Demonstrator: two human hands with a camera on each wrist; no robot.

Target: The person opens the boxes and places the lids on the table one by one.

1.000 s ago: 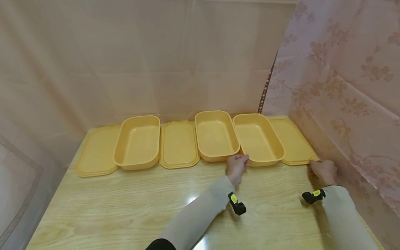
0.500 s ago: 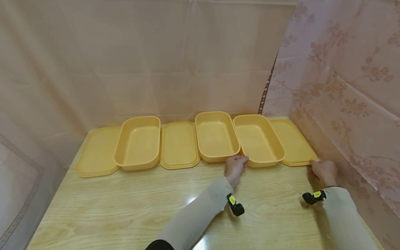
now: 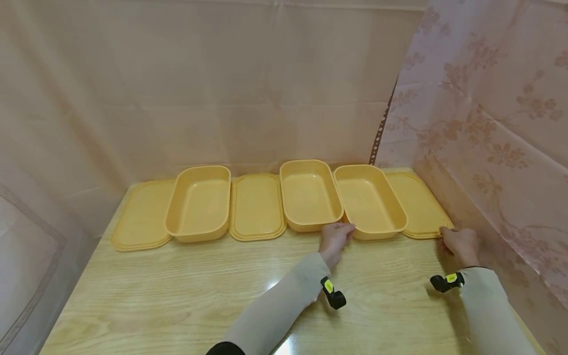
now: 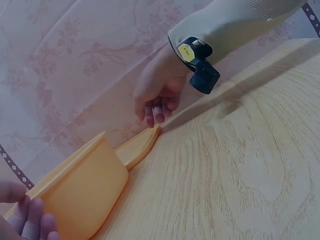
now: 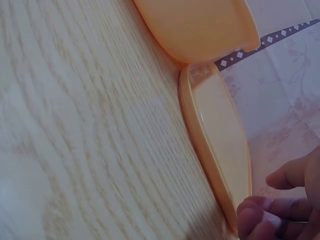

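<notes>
My left hand (image 3: 334,241) is at the near left corner of the rightmost yellow food container (image 3: 370,197). In the left wrist view its thumb and fingers (image 4: 35,217) pinch the container's rim. My right hand (image 3: 460,244) is at the near right corner of a flat yellow lid (image 3: 417,202), which lies partly behind that container. The right wrist view shows the thumb apart from the loosely curled fingers (image 5: 255,217), which are right at the lid's corner (image 5: 215,135). Close beside the left hand stands a second open container (image 3: 310,192).
Further left in the row are a middle lid (image 3: 257,207), a third container (image 3: 199,202) and a lid (image 3: 144,214) at the far left. The wooden table (image 3: 177,296) ends at a beige curtain (image 3: 199,98) behind and a flowered pink curtain (image 3: 497,123) on the right.
The head view has shifted slightly. Both hands keep their places at the container's rim and the lid's corner, and the row of containers and lids is unchanged.
</notes>
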